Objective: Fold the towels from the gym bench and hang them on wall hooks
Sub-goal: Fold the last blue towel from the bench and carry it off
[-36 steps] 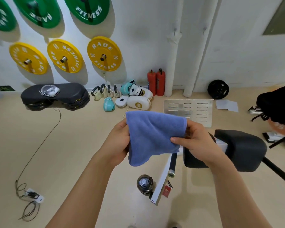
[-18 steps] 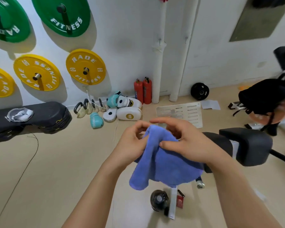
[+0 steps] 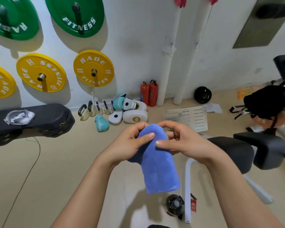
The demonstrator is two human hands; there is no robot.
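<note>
Pinching the top fold from the left, the left hand (image 3: 128,143) has its grip clamped on the blue towel (image 3: 156,160), thumb pressed on the near face so the layers stay stacked. The towel hangs mid-air between both hands, doubled narrow, probably to fit a hook. On the right, the right hand (image 3: 179,142) has its grip clamped on the same top fold. Farther right sits the black bench surface (image 3: 234,153).

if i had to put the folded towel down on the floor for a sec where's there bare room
Bare floor lies left of the left hand, bordered by the black pad and thin cable. Crowded along the wall by the boxing gloves, and under the blue towel near the bottle and bench.
</note>
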